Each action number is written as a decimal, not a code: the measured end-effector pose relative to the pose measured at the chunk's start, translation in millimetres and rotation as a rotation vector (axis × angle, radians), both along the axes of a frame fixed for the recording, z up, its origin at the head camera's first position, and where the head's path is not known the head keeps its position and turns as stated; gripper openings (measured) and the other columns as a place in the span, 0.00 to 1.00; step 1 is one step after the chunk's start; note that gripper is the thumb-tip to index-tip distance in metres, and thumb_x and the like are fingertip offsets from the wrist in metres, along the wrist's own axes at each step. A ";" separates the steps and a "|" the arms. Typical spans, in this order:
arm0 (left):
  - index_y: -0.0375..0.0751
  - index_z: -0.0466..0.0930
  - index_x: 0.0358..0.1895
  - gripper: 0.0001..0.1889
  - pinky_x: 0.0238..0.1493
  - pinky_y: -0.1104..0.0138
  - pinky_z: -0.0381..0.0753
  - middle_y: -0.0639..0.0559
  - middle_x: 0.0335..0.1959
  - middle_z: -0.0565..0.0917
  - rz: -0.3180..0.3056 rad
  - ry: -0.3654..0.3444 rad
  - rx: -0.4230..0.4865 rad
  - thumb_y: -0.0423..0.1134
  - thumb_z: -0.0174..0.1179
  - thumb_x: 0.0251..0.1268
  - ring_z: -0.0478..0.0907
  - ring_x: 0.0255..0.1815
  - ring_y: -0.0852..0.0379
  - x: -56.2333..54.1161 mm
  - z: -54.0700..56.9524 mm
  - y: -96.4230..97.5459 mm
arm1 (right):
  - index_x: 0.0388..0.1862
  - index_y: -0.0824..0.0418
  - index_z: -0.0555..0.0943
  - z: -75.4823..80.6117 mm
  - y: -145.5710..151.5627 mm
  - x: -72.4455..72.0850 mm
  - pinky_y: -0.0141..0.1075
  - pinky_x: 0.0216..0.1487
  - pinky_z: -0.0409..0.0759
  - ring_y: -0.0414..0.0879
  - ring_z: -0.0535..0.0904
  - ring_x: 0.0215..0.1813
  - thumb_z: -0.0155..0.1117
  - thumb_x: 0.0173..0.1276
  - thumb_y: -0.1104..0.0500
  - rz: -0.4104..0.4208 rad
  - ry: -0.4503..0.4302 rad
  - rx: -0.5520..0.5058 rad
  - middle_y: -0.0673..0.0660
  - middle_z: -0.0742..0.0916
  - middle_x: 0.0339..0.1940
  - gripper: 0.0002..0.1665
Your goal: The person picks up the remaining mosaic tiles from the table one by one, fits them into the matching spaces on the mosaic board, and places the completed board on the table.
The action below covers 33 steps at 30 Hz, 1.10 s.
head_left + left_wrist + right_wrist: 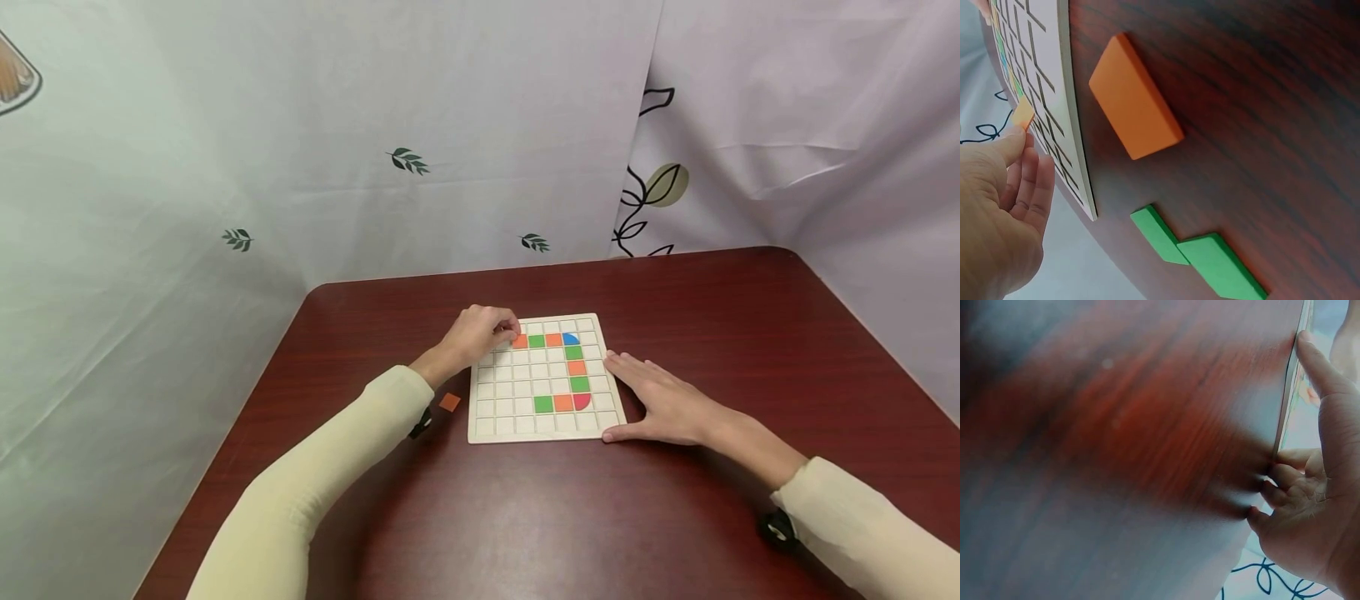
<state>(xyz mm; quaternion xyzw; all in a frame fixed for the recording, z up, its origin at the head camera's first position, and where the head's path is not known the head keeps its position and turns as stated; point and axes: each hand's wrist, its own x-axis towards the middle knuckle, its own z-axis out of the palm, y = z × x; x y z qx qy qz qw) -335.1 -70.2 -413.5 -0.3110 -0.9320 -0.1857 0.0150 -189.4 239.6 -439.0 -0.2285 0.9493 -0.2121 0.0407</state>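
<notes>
Indoor curtained-off space, home or office undeterminable, creased whitish fabric sheets (pixel 480 92) hung behind and at both sides, printed dark-green leaf sprigs (pixel 408 161), glossy reddish-brown wood-grain table (pixel 555 525) with rounded far corners close against the sheets

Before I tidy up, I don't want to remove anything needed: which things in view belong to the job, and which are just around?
Belong to the job:
gridded board, touched by the right hand
coloured tiles set in it
orange square tile, pinched by the left hand
probably the loose orange tile and two green tiles too

Just around:
leaf-print backdrop
wood-grain table, as support
</notes>
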 end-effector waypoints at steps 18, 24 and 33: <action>0.52 0.92 0.47 0.05 0.48 0.62 0.83 0.59 0.43 0.90 -0.007 0.142 -0.114 0.42 0.70 0.75 0.83 0.42 0.60 2.6 -6.2 2.4 | 0.83 0.69 0.61 1.4 -0.5 -0.2 0.63 0.80 0.55 0.66 0.59 0.84 0.75 0.56 0.21 -0.001 0.006 -0.003 0.68 0.67 0.83 0.74; 0.53 0.93 0.49 0.07 0.49 0.62 0.85 0.60 0.45 0.91 -0.006 0.190 -0.166 0.43 0.69 0.75 0.85 0.46 0.59 4.4 -7.8 3.7 | 0.84 0.68 0.61 0.8 -0.1 0.4 0.63 0.80 0.56 0.66 0.59 0.84 0.74 0.55 0.21 -0.003 0.004 -0.004 0.68 0.67 0.83 0.74; 0.57 0.93 0.51 0.08 0.43 0.63 0.85 0.61 0.50 0.90 -0.011 0.253 -0.247 0.45 0.69 0.75 0.85 0.49 0.58 7.4 -9.4 3.7 | 0.84 0.69 0.61 -0.7 0.4 0.8 0.64 0.80 0.55 0.66 0.59 0.84 0.74 0.56 0.21 -0.004 0.003 -0.006 0.68 0.67 0.83 0.74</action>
